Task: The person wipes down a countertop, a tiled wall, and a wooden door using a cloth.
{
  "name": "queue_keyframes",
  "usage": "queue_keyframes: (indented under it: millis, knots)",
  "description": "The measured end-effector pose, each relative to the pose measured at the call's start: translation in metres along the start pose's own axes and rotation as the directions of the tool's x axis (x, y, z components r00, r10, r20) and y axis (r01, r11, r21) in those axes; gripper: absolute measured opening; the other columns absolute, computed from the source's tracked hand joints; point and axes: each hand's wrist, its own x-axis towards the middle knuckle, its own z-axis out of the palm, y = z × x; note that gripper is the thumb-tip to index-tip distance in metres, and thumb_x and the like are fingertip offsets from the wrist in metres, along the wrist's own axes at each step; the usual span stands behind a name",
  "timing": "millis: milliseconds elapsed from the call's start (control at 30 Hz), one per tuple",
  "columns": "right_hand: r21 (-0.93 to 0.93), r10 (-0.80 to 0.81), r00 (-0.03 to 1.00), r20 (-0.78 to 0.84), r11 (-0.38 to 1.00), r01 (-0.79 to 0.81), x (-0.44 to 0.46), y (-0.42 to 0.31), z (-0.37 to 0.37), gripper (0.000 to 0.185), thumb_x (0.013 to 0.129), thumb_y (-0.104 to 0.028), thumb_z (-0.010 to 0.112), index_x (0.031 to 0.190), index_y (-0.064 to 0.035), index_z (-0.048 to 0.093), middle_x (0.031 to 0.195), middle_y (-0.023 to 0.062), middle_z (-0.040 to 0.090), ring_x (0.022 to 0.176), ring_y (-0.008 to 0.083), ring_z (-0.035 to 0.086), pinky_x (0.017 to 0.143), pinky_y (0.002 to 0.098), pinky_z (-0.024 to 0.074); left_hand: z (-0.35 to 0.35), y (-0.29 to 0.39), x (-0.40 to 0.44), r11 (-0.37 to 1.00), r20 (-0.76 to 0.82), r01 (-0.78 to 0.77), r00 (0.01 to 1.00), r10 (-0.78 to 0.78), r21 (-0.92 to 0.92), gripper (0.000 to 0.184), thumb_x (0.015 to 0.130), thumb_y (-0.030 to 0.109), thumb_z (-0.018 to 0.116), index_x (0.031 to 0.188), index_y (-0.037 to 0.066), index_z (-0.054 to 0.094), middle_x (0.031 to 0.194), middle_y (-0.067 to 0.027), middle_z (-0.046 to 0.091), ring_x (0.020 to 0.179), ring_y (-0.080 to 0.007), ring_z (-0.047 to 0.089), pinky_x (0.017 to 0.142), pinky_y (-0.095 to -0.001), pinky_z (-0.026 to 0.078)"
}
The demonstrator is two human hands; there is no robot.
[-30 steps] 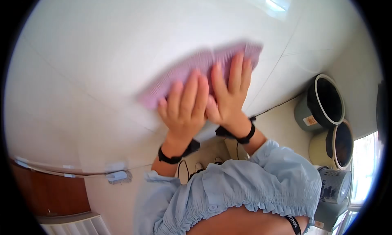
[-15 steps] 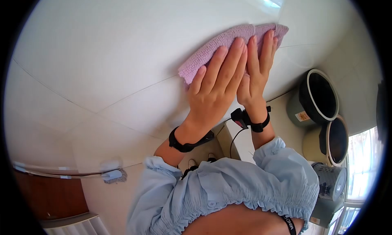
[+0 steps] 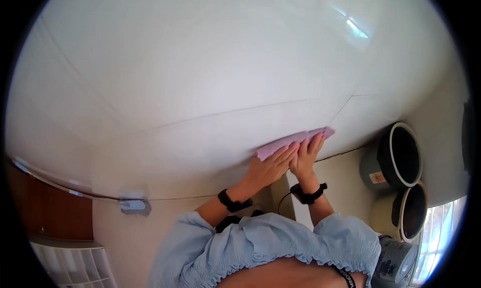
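A folded pink cloth point(image 3: 282, 145) lies against the glossy white wall in front of me. My left hand point(image 3: 268, 169) presses its left part, palm toward the wall and fingers stretched out flat. Beside it, touching near the fingertips, my right hand point(image 3: 304, 160) rests on the cloth's right end with fingers extended. Both hands are open in shape, pushing the cloth rather than wrapped round it. The cloth's underside and part of the thumbs are hidden. Each wrist wears a black band.
A dark-lined grey bin point(image 3: 373, 163) and a cream bin point(image 3: 386, 213) stand at right, with a patterned grey container point(image 3: 393, 260) below them. A cable point(image 3: 107, 197) runs along the wall's base at left, near a white rack point(image 3: 70, 263).
Both hands and the cloth have moved down the wall, closer to my body. My view has shifted upward, showing more wall above. The hands stay on the cloth.
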Motion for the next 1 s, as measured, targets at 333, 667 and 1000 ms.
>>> queue_keyframes:
  millis: [333,667,1000]
  knots:
    - [0.034,-0.014,0.959,-0.283,0.999,0.025,0.173,-0.154,-0.016,0.041,0.093,-0.038,0.045,0.125,-0.0186,0.062,0.140,0.0204,0.043,0.130,0.0363,0.036,0.108,0.0479,0.0216,-0.109,-0.097,0.024,0.939,-0.372,0.324,0.891,-0.261,0.117,0.042,0.093,0.034,0.043,0.129,0.020,0.058,0.141,0.0029,0.047,0.134,-0.0204,0.035,0.114,-0.0400,0.011]
    - [0.023,-0.055,0.996,-0.063,0.998,0.056,0.082,-0.226,0.042,0.036,0.082,-0.037,0.061,0.113,-0.0189,0.064,0.129,0.0201,0.047,0.114,0.0410,0.041,0.099,0.0555,0.0285,-0.111,-0.162,-0.106,0.959,-0.202,0.097,0.978,-0.043,0.265,0.048,0.091,0.039,0.045,0.137,0.026,0.049,0.146,0.0022,0.038,0.133,-0.0210,0.036,0.113,-0.0411,0.015]
    - [0.008,-0.182,0.978,-0.098,0.983,0.183,0.214,-0.263,-0.007,0.051,0.085,-0.050,0.055,0.130,-0.0269,0.055,0.145,0.0223,0.033,0.131,0.0428,0.031,0.105,0.0516,0.0258,-0.230,-0.235,-0.029,0.958,-0.123,-0.042,0.989,0.080,0.283,0.072,0.082,0.050,0.062,0.136,0.005,0.046,0.143,-0.0113,0.043,0.130,-0.0286,0.041,0.104,-0.0435,0.031]
